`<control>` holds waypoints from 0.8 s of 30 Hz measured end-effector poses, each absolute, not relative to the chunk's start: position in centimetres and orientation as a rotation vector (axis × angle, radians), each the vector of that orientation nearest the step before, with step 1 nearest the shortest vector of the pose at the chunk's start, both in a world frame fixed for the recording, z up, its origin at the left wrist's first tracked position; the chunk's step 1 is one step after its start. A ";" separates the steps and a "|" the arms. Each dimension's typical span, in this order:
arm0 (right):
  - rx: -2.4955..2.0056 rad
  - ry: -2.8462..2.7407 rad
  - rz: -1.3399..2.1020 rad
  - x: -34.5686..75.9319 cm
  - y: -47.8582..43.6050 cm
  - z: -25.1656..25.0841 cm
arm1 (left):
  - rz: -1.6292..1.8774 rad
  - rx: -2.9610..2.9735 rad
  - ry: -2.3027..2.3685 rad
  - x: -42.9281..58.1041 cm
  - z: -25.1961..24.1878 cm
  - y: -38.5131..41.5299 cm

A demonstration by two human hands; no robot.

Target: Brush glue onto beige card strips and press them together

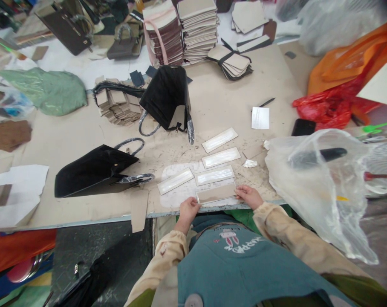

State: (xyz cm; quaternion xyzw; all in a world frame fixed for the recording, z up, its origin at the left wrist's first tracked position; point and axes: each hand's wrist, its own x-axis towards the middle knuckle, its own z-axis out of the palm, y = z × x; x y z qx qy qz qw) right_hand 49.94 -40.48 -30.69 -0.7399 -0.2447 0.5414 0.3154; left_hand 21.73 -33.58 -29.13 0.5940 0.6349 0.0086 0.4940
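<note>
My left hand (189,209) and my right hand (249,196) pinch opposite ends of a flat tan rectangular strip (215,193) with a pale edge, low over the table's front edge. Just beyond it lie strips of like size with shiny whitish faces: one strip (214,175) directly behind, another strip (175,181) angled to the left, and two more farther back, a strip (221,157) and a strip (219,140). A pale sheet (171,200) lies beneath the nearer ones. What the shiny coating is, I cannot tell.
Two black handbags, one bag (91,172) on its side and one bag (168,91) farther back, lie left of the strips. A clear plastic bag (308,179) hangs over the right edge. Stacked tan pieces (198,32), a white note (260,118) and a phone (303,127) are also there.
</note>
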 end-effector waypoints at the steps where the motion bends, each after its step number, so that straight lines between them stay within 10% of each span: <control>1: -1.941 -0.635 1.430 50.0 -40.5 -30.6 | 0.020 1.446 1.542 21.8 -29.1 -33.6; 24: -1.865 -0.605 1.437 49.3 -40.6 -30.3 | 0.097 1.370 1.457 21.0 -29.2 -33.8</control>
